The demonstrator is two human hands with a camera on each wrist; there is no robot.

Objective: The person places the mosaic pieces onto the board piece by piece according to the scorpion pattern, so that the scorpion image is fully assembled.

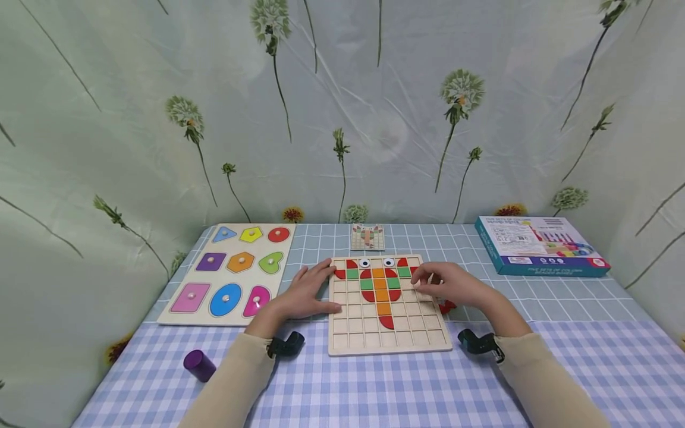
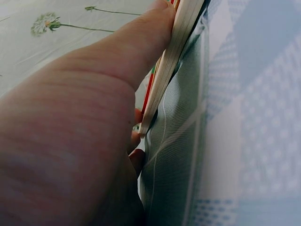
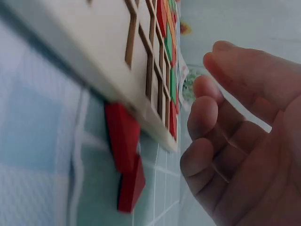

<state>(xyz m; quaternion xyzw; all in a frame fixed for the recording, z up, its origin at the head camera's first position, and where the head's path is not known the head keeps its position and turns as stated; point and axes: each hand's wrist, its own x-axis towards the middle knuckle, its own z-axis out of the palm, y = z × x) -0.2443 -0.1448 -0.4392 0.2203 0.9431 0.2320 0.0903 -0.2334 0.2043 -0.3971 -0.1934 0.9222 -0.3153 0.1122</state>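
A wooden grid board [image 1: 350, 342] lies in front of me with red, green and orange pieces and two eye-shaped pieces set in a bird-like pattern. My left hand [image 1: 302, 295] rests along its left edge, thumb [image 2: 153, 35] on the board and the other fingers by the far corner. Over the board's upper right side hovers my right hand [image 1: 449, 283], its fingers loosely curved near a red piece. In the right wrist view no piece shows between those fingers. Two loose red pieces [image 3: 123, 136] lie on the cloth beside the board's right edge.
Behind the board is a small pattern card [image 1: 377, 244]. A knobbed shape puzzle [image 1: 222, 279] lies to the left, and a purple cylinder [image 1: 200, 365] stands nearer me. At the back right sits a blue toy box [image 1: 540, 246]. A dandelion-print curtain [image 1: 385, 107] hangs behind.
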